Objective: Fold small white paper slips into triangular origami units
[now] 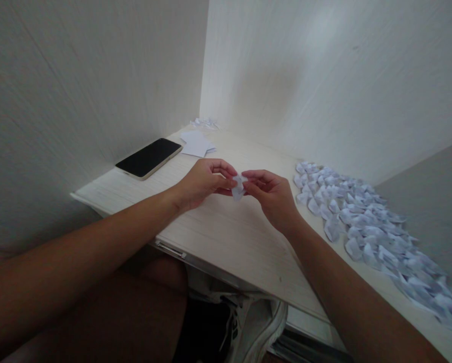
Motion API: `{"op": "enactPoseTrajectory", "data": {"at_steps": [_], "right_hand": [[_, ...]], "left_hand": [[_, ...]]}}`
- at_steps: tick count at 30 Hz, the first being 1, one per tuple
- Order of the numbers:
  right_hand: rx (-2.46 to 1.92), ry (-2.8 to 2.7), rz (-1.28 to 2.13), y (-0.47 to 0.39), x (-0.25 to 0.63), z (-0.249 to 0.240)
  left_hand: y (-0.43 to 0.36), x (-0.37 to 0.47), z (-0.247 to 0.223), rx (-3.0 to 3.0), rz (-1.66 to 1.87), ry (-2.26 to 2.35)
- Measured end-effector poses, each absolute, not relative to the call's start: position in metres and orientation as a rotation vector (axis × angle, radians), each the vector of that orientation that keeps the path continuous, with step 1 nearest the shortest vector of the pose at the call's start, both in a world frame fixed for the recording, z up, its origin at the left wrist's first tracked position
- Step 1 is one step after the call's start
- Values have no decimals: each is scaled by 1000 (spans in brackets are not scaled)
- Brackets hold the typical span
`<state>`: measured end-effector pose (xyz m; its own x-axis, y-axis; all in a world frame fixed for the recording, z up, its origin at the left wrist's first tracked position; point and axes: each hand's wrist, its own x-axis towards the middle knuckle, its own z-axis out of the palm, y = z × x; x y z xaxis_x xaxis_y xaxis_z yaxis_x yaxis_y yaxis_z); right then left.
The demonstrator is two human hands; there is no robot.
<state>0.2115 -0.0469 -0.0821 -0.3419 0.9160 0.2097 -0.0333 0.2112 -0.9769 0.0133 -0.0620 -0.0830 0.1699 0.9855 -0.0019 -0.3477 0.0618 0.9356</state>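
A small piece of folded white paper (238, 187) is held above the middle of the desk, between both hands. My left hand (203, 182) pinches its left side between thumb and fingers. On the other side, my right hand (270, 195) grips the paper with thumb and forefinger. The fingertips hide part of the paper, so its exact folds cannot be made out. A long pile of similar folded white paper pieces (339, 201) lies to the right of my right hand.
A black-screened phone (150, 157) lies at the left of the white desk (226, 242). Beside it sits a stack of flat white paper sheets (196, 143), with small paper scraps (206, 123) in the corner behind. Walls close in the left and back. A drawer handle (170, 249) is on the front edge.
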Motion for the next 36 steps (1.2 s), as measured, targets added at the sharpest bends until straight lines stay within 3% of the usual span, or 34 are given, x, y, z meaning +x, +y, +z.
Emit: {"op": "enactPoseTrajectory", "data": {"at_steps": [7,11,16,36], "right_hand": [[-820,-1380,1581,-49,211,-79],[-826,-1354,1684,-51,211,-77],[-837,-1256,1670,-48,214,-76],[-781,-1259,1758,-48,215,-76]], "left_hand": [[-62,8,-81,844,1064,716],[-62,10,-81,823,1149,685],[-63,17,-81,814,1270,660],[-64,14,-84,818,1064,473]]}}
